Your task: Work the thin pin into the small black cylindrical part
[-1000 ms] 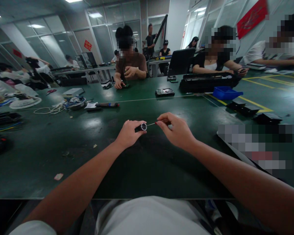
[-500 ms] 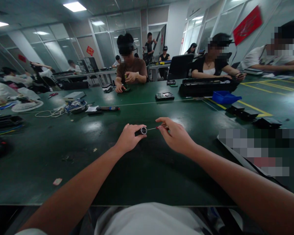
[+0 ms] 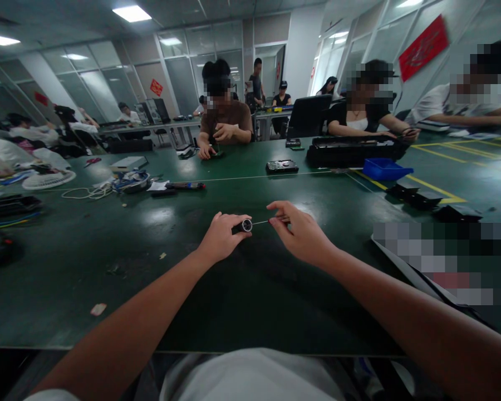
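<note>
My left hand (image 3: 222,236) is closed around a small black cylinder (image 3: 246,225) whose round, silver-rimmed end faces me. Its exact kind cannot be made out. In my right hand (image 3: 301,231) a screwdriver (image 3: 259,223) is pinched between thumb and fingers, its handle mostly covered by them. The thin metal shaft points left and its tip meets the rim side of the cylinder; whether it sits inside something there is too small to tell. Both hands are over the middle of the green table (image 3: 250,301).
Ahead lies a hard drive (image 3: 282,166), with a blue tray (image 3: 386,168) and black parts (image 3: 413,197) to the right. A dark tool (image 3: 186,186) and a cable bundle (image 3: 129,181) sit at left. A co-worker (image 3: 225,122) works opposite.
The whole view has shifted slightly. My hands keep their hold on the cylinder and the screwdriver, and the fingers of my right hand have turned a little on the handle.
</note>
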{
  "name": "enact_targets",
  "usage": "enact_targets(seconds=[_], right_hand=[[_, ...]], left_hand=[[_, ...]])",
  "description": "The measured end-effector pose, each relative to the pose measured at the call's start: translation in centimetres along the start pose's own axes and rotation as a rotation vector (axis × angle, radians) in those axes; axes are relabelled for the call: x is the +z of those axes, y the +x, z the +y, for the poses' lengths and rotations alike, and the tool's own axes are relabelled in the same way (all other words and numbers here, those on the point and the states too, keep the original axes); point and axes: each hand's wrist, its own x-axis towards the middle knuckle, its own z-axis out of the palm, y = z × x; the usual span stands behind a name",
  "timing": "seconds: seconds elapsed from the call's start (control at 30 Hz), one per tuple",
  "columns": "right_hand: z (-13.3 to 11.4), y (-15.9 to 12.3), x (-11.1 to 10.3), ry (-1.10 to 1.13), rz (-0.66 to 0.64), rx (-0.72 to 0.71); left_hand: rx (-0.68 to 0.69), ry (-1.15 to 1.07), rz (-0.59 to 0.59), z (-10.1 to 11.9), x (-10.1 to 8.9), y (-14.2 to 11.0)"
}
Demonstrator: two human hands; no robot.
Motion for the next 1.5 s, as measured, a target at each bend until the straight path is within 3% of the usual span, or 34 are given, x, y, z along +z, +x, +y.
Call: enact_targets(seconds=[0.2, 0.47, 0.67, 0.87, 1.1, 1.27, 1.4, 1.5], right_hand=[[0.4, 0.3, -0.1, -0.036, -0.034, 0.093], [0.2, -0.1, 0.3, 0.027, 0.010, -0.001], [0.2, 0.1, 0.1, 0.013, -0.010, 0.107], [0.1, -0.1, 0.2, 0.080, 0.023, 0.023], [0.1, -0.1, 0.1, 0.080, 0.015, 0.094], [0.7, 0.2, 0.8, 0.324, 0.111, 0.191], [2.3, 1.0, 1.3, 0.821, 0.134, 0.468], [3.5, 1.4, 1.6, 0.904, 0.153, 0.601]], left_hand=[[0.009, 0.007, 0.003, -0.2, 0.0, 0.0], [-0.001, 0.008, 0.009, -0.1, -0.1, 0.1], [0.001, 0.000, 0.015, 0.0, -0.1, 0.1], [-0.001, 0.000, 0.009, -0.3, 0.0, 0.1], [-0.008, 0.003, -0.011, -0.2, 0.1, 0.1], [-0.006, 0.012, -0.007, -0.1, 0.0, 0.1], [0.087, 0.050, 0.048, -0.1, -0.4, 0.2], [0.077, 0.104, 0.047, -0.4, -0.6, 0.4]])
